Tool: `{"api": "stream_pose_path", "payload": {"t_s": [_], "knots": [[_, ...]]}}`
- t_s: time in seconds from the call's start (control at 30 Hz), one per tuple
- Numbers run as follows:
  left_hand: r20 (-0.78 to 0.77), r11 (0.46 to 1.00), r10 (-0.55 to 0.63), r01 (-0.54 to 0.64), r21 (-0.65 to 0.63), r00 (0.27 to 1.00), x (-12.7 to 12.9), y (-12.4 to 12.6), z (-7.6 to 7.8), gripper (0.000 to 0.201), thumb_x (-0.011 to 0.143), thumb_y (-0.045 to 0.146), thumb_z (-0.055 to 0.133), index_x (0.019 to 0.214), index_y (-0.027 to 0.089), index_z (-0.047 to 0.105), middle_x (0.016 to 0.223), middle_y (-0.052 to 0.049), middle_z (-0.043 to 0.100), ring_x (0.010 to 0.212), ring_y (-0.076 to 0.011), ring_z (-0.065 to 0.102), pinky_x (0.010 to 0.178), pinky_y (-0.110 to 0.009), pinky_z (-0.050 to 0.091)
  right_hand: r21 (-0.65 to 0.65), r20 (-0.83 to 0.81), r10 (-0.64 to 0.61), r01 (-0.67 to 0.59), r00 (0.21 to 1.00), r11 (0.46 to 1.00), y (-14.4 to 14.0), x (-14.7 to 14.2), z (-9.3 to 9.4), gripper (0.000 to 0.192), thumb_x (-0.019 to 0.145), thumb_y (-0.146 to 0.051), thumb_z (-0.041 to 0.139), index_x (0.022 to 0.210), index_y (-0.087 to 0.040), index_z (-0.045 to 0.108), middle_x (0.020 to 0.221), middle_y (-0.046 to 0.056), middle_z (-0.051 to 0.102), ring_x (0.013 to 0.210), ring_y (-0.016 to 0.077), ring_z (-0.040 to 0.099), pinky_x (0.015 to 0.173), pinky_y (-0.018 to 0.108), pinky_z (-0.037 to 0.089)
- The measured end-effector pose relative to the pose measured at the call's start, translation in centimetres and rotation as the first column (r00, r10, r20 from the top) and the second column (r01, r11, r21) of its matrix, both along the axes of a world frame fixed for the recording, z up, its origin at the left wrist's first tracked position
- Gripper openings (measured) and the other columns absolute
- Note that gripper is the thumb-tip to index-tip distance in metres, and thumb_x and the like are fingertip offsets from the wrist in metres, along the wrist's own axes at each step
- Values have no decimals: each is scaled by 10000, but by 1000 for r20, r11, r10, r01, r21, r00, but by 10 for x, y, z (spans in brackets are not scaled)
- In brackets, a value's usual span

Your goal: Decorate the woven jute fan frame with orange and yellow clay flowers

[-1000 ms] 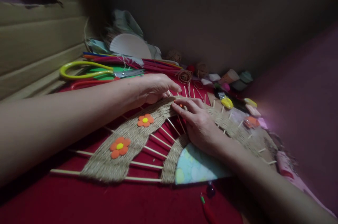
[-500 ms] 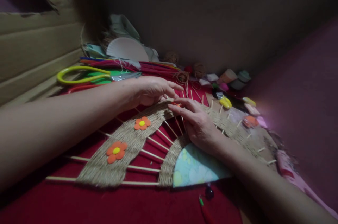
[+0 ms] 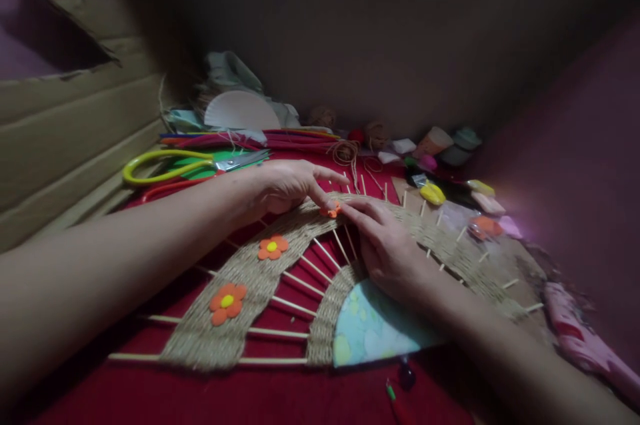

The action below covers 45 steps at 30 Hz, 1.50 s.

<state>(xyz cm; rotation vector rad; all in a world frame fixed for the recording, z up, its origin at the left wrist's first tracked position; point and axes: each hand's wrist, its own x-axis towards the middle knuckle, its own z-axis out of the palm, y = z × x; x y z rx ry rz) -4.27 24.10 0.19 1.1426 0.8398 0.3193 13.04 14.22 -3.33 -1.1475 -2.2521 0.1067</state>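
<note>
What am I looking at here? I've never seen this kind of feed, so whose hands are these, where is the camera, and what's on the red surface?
The one view comes from a camera worn on a person's head, looking forward and down. Both bare hands are that person's own. The left hand and right hand meet at a small orange flower, fingertips pressing it on the woven twine band of a fan-shaped piece with wooden sticks and a pale paper centre. Two more orange flowers sit on the band. On the red cloth behind lie yellow-handled scissors and small craft bits. Neither hand grips anything.
</note>
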Motion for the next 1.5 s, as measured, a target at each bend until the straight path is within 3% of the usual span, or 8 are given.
{"api": "stream_pose_path", "payload": {"t_s": [0.17,0.37,0.63,0.93,1.13,1.33,1.5], "knots": [[-44,998,56,-55,18,997,3,-1,0,731,578,-42,628,1266,184,532,685,-49,707,693,-202,664,727,-343,507,52,84,-42,38,996,998,-1,-2,-8,467,810,-35,397,1251,-115,531,1182,168,581,1104,265,527,927,468,469],[-78,993,122,-121,13,989,7,-3,1,607,663,38,583,1248,196,547,653,-37,698,600,-186,648,639,-315,501,78,203,-30,14,979,997,-4,-3,-5,476,816,-29,401,1273,-67,530,1245,198,547,1137,290,497,953,481,449],[14,1000,-10,10,-24,1000,-5,4,-1,634,572,-11,644,1182,145,571,842,-96,724,770,-210,678,734,-314,502,56,235,-21,8,972,998,-3,-4,-5,472,827,-31,383,1273,-62,535,1228,183,559,1123,275,484,948,458,452],[-22,1000,7,-6,25,1000,-2,5,-8,737,523,-7,695,1219,173,533,852,-92,722,724,-234,686,707,-365,523,49,247,-16,5,969,999,-3,-3,-4,504,800,-33,398,1288,-72,519,1227,155,558,1083,262,480,929,432,447],[0,996,28,-28,84,1000,-1,5,-13,653,565,20,687,1189,160,557,775,-69,717,693,-212,677,695,-342,513,37,229,-16,8,973,999,-3,-2,-6,510,781,-28,409,1275,-71,527,1227,167,562,1086,275,493,900,454,458],[36,999,-40,40,18,999,-6,7,-7,451,622,79,698,1060,144,617,839,-82,717,753,-209,681,733,-333,505,72,194,-13,-1,981,997,-3,-2,-7,473,793,-41,418,1247,-62,550,1227,175,563,1102,275,501,913,447,453],[6,998,-27,27,62,1000,-6,6,-8,532,548,21,705,1053,157,610,794,-49,711,768,-208,676,755,-331,496,44,198,-29,21,980,999,-3,-2,-7,482,813,-34,393,1266,-104,544,1232,159,561,1103,269,507,908,449,457]]}}
